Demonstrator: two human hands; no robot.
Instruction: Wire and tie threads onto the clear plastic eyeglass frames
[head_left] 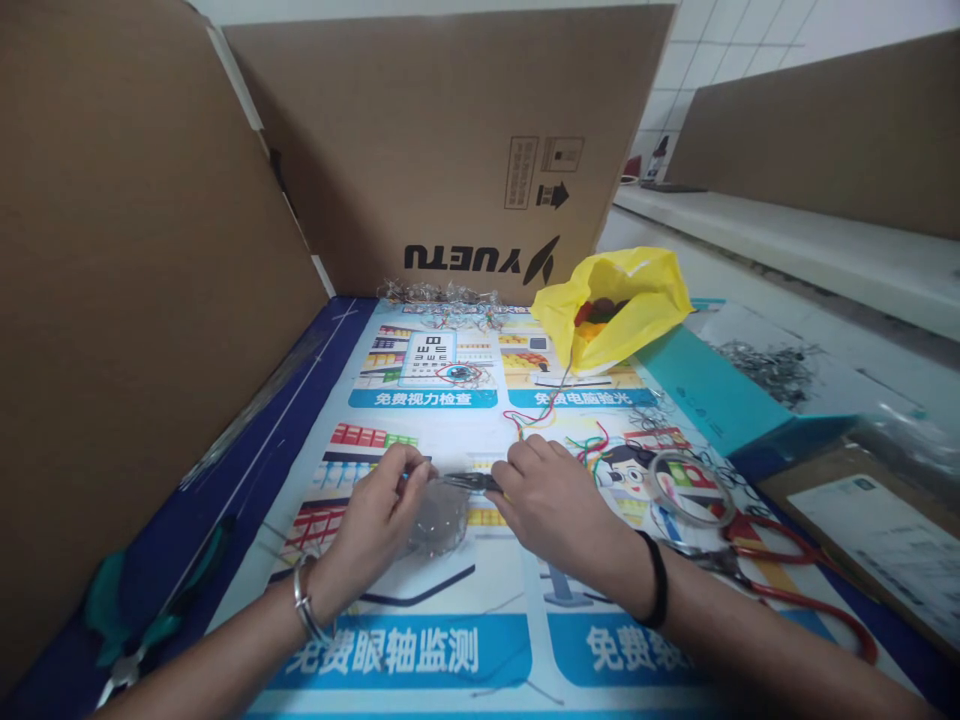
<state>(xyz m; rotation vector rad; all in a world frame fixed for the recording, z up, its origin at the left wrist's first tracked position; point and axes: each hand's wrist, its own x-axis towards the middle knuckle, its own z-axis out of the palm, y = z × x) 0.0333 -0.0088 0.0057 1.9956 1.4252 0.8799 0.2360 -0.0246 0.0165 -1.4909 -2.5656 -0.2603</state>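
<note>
My left hand (379, 520) is closed in a pinch over a small clear plastic piece (439, 520) on the printed poster (450, 640); what its fingertips hold is too small to name. My right hand (559, 505) is closed around small dark pliers (469, 482), whose tip points left toward the left fingers. Both wrists rest on the poster. A silver bracelet is on the left wrist, a black band on the right.
Cardboard walls stand at the left (135, 250) and back (450, 150). A yellow bag (622, 300) with coloured pieces, loose coloured strings (577, 435), a tape roll (686, 490), red-handled pliers (780, 570), teal-handled pliers (150, 630) and a teal folder (712, 395) lie around.
</note>
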